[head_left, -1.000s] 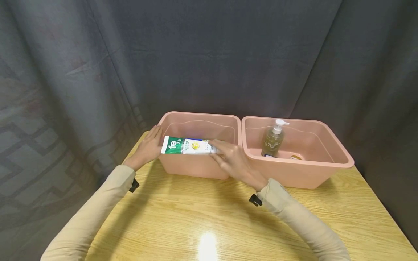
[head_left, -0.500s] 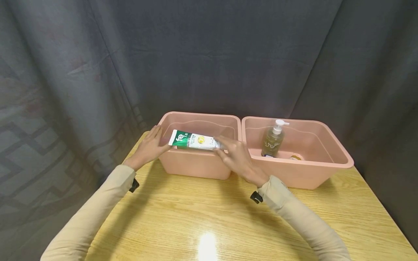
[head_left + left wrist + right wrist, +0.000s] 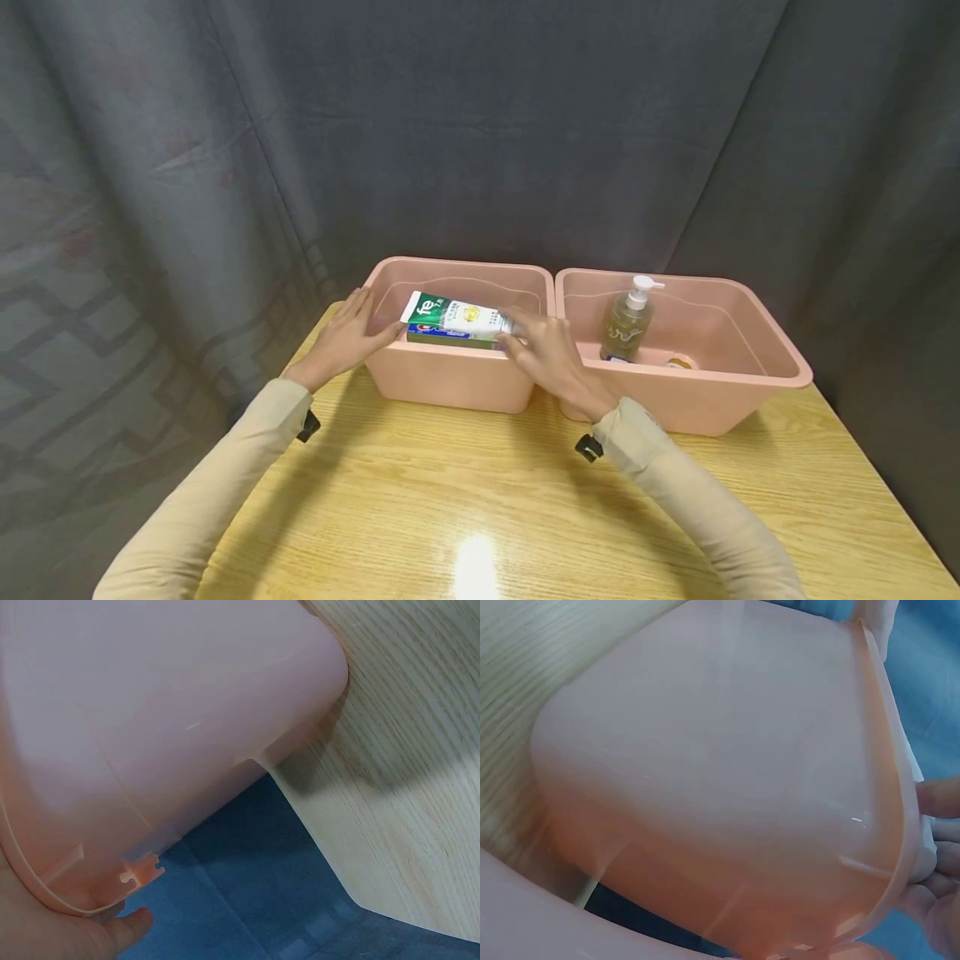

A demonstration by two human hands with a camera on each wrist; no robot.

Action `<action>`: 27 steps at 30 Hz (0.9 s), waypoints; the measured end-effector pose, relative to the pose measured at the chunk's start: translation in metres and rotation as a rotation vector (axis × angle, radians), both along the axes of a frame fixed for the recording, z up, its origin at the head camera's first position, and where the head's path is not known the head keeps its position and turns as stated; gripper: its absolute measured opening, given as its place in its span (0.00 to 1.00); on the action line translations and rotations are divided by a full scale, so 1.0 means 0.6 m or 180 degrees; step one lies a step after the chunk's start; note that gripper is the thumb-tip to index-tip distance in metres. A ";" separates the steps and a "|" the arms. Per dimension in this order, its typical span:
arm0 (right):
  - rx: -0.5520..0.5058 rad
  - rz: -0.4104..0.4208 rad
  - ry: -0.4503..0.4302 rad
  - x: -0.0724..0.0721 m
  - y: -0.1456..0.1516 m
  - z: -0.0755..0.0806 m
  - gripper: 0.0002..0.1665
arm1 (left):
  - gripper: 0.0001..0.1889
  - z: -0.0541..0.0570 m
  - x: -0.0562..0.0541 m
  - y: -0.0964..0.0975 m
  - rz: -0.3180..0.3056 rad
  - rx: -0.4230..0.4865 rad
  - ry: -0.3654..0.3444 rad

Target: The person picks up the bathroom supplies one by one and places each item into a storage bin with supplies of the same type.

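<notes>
My right hand [image 3: 546, 354] pinches the narrow right end of a white and green toothpaste tube [image 3: 463, 316] with thumb and fingers. Its flat green end points left. The tube hangs tilted over the front of the left pink bin [image 3: 450, 379], just above a blue and green toothpaste box [image 3: 450, 335] inside. My left hand [image 3: 337, 342] rests on that bin's front left corner, fingers straight along the left rim and thumb at the front rim. Only part of this hand [image 3: 60, 926] shows in the left wrist view. The right wrist view shows my right fingers [image 3: 939, 796] beyond the rim.
A second pink bin [image 3: 660, 398] stands against the first on the right. In it are a pump bottle [image 3: 627, 325] and a small round yellowish item [image 3: 678, 362]. Both bins stand on a wooden table [image 3: 420, 492], with a dark curtain [image 3: 480, 142] behind.
The toothpaste tube has moved right and back with my right hand, its green end now further inside the left bin. More of the toothpaste box shows. My left hand stays at the corner.
</notes>
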State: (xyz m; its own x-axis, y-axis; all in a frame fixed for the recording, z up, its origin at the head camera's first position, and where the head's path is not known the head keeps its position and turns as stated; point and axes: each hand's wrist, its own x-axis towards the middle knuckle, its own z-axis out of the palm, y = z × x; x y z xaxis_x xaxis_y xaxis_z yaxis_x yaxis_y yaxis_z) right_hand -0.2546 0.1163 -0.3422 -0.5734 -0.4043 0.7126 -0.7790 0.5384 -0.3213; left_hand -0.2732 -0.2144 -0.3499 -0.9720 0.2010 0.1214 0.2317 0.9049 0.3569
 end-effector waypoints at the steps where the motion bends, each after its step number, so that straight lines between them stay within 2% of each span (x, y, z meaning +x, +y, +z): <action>1: 0.0010 -0.0006 -0.0002 -0.001 0.000 0.000 0.21 | 0.55 0.000 0.000 0.000 0.0007 -0.0002 -0.0008; 8: 0.0057 0.0016 -0.0099 -0.010 0.000 0.000 0.20 | 0.55 -0.002 -0.001 0.001 0.0028 0.0001 -0.0011; 21: 0.0262 -0.0148 -0.0109 -0.025 -0.011 0.003 0.17 | 0.53 -0.002 -0.003 0.001 0.0015 0.0031 -0.0024; 27: 0.0355 -0.0214 -0.0224 -0.032 -0.015 0.003 0.18 | 0.53 -0.002 -0.002 -0.001 -0.0031 0.0020 0.0015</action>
